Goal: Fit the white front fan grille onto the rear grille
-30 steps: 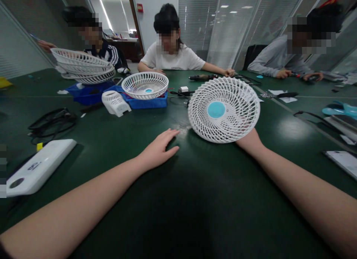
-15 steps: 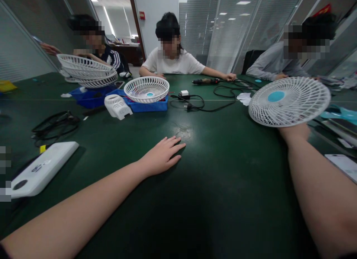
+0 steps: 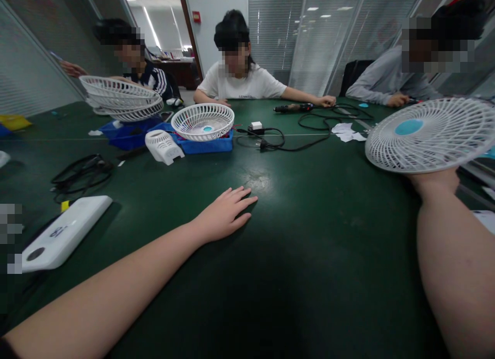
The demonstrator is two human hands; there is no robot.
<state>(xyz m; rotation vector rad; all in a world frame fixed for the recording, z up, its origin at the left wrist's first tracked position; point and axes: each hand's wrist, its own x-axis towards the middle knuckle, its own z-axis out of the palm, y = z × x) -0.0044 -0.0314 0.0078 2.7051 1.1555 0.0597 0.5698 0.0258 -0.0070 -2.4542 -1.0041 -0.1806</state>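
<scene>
My left hand (image 3: 224, 214) lies flat on the dark green table (image 3: 294, 235), fingers spread, holding nothing. At the right, my right hand (image 3: 436, 182) is under a round white fan grille (image 3: 436, 137) with a light blue centre disc; its fingers are hidden behind the grille, which it holds up, tilted. Another white grille (image 3: 203, 123) rests on a blue tray (image 3: 209, 145) beyond my left hand. Beside that tray lies a white plastic housing (image 3: 164, 147). Further left, several stacked white grilles (image 3: 121, 98) sit over a blue bin (image 3: 129, 137).
A white device (image 3: 65, 235) and coiled black cable (image 3: 81, 176) lie at the left. Black cords (image 3: 286, 147), a white adapter (image 3: 256, 126), a dark tool (image 3: 294, 108) and white paper scraps (image 3: 347, 132) are across the table. Three people sit opposite.
My right hand has moved further right with the white grille, which looks larger and nearer. My left hand remains flat on the table. The person opposite has moved the dark tool slightly right.
</scene>
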